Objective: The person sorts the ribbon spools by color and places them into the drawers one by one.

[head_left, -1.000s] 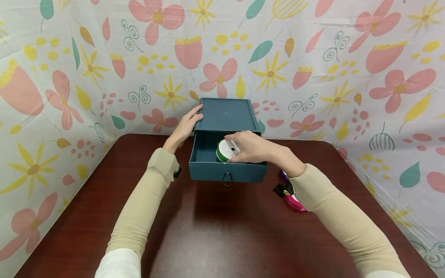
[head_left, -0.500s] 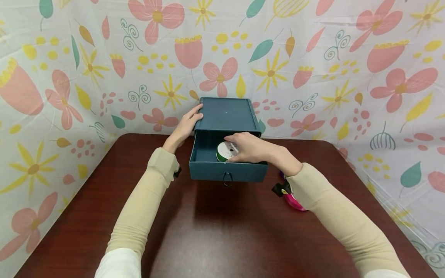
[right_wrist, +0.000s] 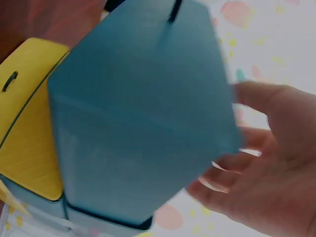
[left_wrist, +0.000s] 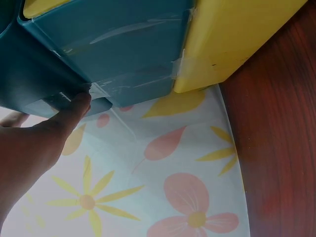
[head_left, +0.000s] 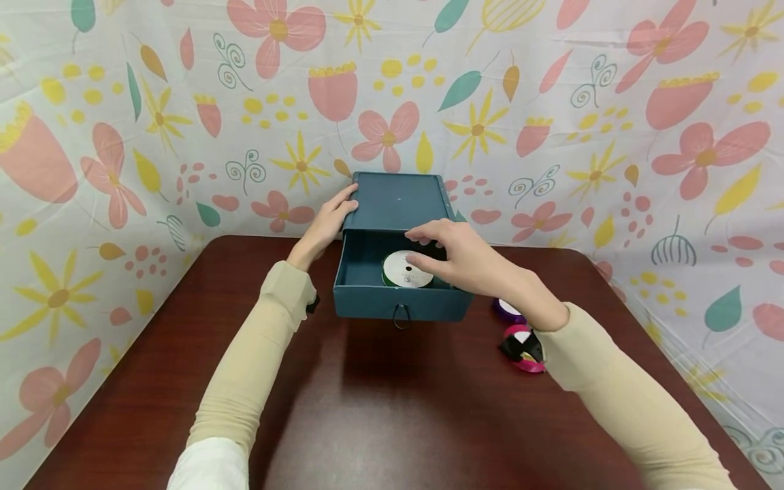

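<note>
A blue drawer unit (head_left: 401, 201) stands near the wall, its top drawer (head_left: 367, 301) pulled out toward me. Inside lies a spool of green ribbon (head_left: 401, 269), its white label face up. My right hand (head_left: 468, 257) hovers over the drawer's right side, fingers and thumb spread with nothing between them; its thumb overlaps the spool in the head view. The right wrist view shows that hand (right_wrist: 276, 153) beside the drawer's outer wall (right_wrist: 133, 108). My left hand (head_left: 327, 221) rests along the unit's upper left edge, its finger (left_wrist: 74, 111) touching the casing.
Below the blue drawer is a yellow drawer (right_wrist: 29, 118) of the same stack. On the table (head_left: 392, 422), right of the unit, lie a purple spool (head_left: 510, 312) and a pink spool (head_left: 528, 366) with something black over it. A flower-print cloth (head_left: 392, 88) hangs behind.
My right hand has let go of the green ribbon spool and moved up and right, its fingers spreading. The spool now lies flat in the drawer. My left hand stays put.
</note>
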`<state>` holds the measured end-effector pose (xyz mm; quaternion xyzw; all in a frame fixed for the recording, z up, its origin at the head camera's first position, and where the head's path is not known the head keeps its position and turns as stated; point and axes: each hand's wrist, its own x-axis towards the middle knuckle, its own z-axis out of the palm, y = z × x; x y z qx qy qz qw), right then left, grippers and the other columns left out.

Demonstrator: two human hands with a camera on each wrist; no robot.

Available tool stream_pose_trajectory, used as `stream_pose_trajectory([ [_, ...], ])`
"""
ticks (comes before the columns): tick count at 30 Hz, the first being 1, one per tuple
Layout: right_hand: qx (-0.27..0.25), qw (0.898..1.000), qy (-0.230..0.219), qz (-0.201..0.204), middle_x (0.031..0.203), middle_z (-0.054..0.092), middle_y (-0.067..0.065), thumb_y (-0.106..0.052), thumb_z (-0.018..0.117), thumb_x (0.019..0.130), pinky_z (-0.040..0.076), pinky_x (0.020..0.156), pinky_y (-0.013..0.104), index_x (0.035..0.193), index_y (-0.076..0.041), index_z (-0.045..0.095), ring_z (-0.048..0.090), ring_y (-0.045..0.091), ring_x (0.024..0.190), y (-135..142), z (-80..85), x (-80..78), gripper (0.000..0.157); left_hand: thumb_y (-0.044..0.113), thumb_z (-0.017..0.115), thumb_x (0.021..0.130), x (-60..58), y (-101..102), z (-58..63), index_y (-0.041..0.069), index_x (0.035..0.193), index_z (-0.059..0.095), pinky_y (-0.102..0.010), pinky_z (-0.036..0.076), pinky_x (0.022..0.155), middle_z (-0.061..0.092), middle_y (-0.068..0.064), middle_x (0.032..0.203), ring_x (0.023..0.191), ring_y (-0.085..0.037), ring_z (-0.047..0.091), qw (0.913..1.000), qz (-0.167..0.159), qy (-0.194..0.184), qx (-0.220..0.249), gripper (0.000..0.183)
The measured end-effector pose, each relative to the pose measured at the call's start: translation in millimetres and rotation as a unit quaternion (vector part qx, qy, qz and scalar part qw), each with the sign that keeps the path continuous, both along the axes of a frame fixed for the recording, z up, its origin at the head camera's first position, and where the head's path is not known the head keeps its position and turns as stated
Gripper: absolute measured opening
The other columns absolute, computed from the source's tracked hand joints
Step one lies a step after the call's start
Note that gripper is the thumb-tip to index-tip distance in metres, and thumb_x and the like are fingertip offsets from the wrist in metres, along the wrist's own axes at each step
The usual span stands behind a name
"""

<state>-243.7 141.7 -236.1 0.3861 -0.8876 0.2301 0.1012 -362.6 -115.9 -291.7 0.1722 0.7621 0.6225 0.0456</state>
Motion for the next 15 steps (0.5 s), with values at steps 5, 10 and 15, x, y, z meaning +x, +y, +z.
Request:
stream_pose_trajectory([
  [5,-0.137,0.988,0.040,0.059,0.082,0.068,-0.003,-0.007,0.069,0.087,0.047,0.061,0.022,0.102,-0.011,0.071,0.058,0.005,0.070,2,-4.5,35.1,0.015,0.034,0.036,0.104,-2.4,1,-4.0,0.028,0.155,0.021,-0.053,0.040,0.107,0.023,-0.008,0.160,0.135,-0.031,0.043,1.0000,0.001,0.004,-0.003,0.054],
  [10,-0.163,0.966,-0.175,0.101,0.067,0.066,-0.002,-0.013,0.062,0.094,0.047,0.048,0.026,0.089,-0.016,0.070,0.058,0.012,0.053,-2,-31.9,63.8,0.010,0.036,0.038,0.104,-8.7,2,-10.4,0.031,0.154,0.024,-0.051,0.045,0.102,0.036,-0.009,0.154,0.127,-0.030,0.052,0.9998,0.007,0.007,0.014,0.053],
  [15,-0.160,0.906,-0.384,0.072,0.062,0.063,0.012,-0.027,0.049,0.102,0.044,0.042,0.027,0.085,-0.002,0.068,0.056,0.015,0.047,-7,-68.5,69.0,0.035,0.035,0.038,0.104,-8.9,2,-11.4,0.031,0.154,0.025,-0.051,0.045,0.102,0.034,-0.008,0.155,0.128,-0.030,0.051,0.9998,0.011,0.009,0.014,0.052],
])
